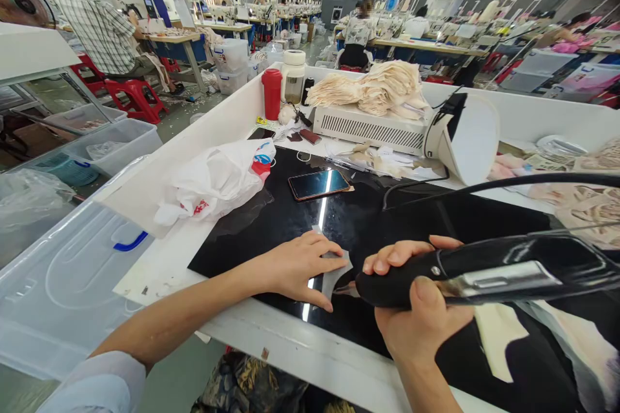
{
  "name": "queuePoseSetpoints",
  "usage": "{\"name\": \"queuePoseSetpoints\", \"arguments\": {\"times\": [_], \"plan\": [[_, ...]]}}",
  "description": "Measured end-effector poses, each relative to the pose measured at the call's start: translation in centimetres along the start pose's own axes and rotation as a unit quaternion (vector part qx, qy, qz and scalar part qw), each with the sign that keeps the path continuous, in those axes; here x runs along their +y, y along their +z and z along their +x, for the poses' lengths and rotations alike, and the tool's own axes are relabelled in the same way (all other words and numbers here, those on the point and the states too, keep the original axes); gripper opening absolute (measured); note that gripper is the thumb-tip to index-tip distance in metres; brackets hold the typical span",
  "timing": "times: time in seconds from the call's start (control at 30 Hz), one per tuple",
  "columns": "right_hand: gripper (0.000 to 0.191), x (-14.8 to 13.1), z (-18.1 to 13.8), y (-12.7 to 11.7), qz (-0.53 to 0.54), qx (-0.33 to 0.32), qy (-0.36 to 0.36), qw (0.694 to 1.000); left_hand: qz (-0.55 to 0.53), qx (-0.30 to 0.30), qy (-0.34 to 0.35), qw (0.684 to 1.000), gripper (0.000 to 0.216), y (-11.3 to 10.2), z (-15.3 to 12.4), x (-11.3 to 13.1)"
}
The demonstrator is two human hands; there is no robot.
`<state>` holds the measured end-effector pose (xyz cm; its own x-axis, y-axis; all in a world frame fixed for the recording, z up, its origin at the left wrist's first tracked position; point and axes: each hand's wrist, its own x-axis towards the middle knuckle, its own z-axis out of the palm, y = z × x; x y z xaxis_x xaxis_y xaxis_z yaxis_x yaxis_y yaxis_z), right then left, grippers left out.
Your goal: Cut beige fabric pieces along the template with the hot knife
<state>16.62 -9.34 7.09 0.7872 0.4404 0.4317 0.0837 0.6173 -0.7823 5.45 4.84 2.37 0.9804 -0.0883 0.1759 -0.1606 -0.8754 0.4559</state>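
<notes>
My left hand lies palm down on the glossy black board, with its fingers spread. Under its fingertips is a small translucent grey piece of sheet material. Just to the right, my right hand is wrapped around a bulky black handheld tool with a silver strip on its side. The tool's rounded end points toward my left hand, and its exact kind cannot be made out. A cream cut fabric piece lies on the board below the tool.
A smartphone lies ahead on the board, left of which is a white plastic bag. A lamp and a vented white box bearing stacked cream fabric stand behind. A black cable crosses at right.
</notes>
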Motion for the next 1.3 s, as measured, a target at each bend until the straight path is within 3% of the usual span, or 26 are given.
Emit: {"name": "queuePoseSetpoints", "arguments": {"times": [0.47, 0.8, 1.03, 1.3], "plan": [[0.037, -0.2, -0.4, -0.2, -0.007, -0.016, -0.003, 1.000, -0.037, 0.028, 0.022, 0.999, 0.072, 0.1, 0.0, -0.5], [0.040, -1.2, 1.9, -3.7, -0.068, 0.035, -0.029, 0.997, -0.009, 0.032, 0.049, 0.998, 0.016, -0.2, -0.4, -0.6], [0.039, -1.4, 2.8, -3.8, -0.057, 0.056, -0.038, 0.996, -0.041, 0.036, 0.072, 0.996, 0.021, 0.7, 0.0, 0.3], [0.035, -0.9, 0.9, -1.4, 0.005, -0.016, -0.026, 1.000, -0.088, 0.008, 0.075, 0.993, 0.031, 0.2, 0.2, 0.3]]}}
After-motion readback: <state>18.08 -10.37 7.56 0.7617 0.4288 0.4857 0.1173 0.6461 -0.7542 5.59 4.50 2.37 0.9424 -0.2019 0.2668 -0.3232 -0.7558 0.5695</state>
